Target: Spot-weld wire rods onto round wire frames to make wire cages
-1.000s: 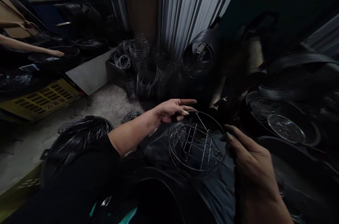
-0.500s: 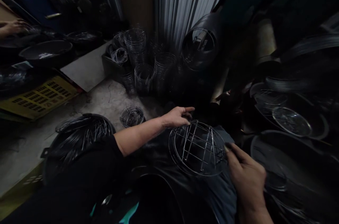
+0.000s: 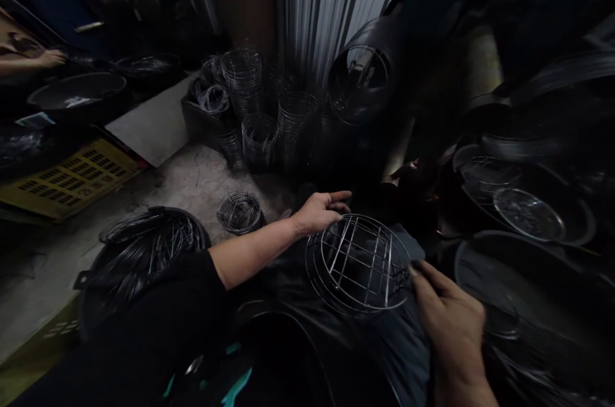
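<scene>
A round wire rack, made of thin rings crossed by a grid of bars, is held tilted above my dark-clothed lap. On its right rim, my right hand is closed, with the thumb on top and fingers pressed below. My left hand is at the far rim, its thumb against the wire. Its index finger points to the right, while the other fingers are curled and partly hidden. Under the rack's left side, its lower ring stands apart from the upper one.
A tub of loose wire pieces stands at left, near a small stack of wire racks. Tall stacks of wire rings stand ahead. Dark basins line the right. Another person's hand shows beyond a yellow crate.
The rack has tipped, so its grid faces me more and its upper ring sits slightly higher. My hands have barely shifted. The other person's hand at far left has moved a little.
</scene>
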A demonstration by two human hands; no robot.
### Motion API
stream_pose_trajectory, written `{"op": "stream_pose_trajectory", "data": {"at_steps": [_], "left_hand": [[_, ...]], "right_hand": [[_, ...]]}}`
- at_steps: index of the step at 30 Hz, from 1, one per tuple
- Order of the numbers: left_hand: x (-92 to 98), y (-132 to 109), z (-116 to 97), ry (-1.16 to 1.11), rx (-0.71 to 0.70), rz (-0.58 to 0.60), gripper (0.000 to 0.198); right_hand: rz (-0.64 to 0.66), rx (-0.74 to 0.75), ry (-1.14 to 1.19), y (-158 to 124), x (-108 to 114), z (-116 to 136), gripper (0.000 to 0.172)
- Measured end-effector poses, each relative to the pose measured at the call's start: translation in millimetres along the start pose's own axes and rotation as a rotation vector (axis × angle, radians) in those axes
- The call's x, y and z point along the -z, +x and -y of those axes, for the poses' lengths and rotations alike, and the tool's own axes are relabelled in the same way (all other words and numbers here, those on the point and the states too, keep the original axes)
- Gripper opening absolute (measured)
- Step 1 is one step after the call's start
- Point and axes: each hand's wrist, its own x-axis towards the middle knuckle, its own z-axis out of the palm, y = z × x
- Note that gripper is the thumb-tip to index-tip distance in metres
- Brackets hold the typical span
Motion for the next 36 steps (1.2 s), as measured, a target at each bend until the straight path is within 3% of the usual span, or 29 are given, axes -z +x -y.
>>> {"op": "stream_pose_trajectory", "data": {"at_steps": [5, 9, 14, 21, 25, 29, 34, 36], "left_hand": [[0.8, -8.6, 10.3, -0.177, 0.050, -0.042, 0.061], [0.3, -12.9, 10.6, -0.268, 0.073, -0.050, 0.060], [2.3, -16.2, 18.1, -0.246, 0.039, -0.065, 0.057], [1.9, -26.5, 38.8, -0.128, -0.126, -0.081, 0.045], [6.3, -29.3, 42.4, -0.066, -0.188, -0.045, 0.042], [18.1, -12.7, 8.6, 0.166, -0.258, -0.100, 0.048], [29.1, 47.2, -85.1, 0.915, -0.825, -0.357, 0.051], [29.0, 78.1, -123.1, 1.185, -0.970, -0.424, 0.054]], "right_hand": [[0.048, 0.002, 0.027, -10.1, 1.4, -12.0, 0.050], [0.087, 0.148, -0.118, -23.5, -1.1, -20.2, 0.059], [-0.004, 0.281, -0.091, -29.9, -10.6, -36.9, 0.065], [-0.020, 0.261, 0.004, -39.3, -21.2, -46.5, 0.063], [-0.040, 0.166, 0.035, -50.2, -21.7, -43.6, 0.066], [-0.054, 0.065, 0.042, -39.8, -7.0, -43.4, 0.069], [-0.064, -0.126, -0.055, -20.7, -5.7, -66.3, 0.072], [-0.049, -0.118, -0.095, -19.3, -14.9, -80.1, 0.075]]}}
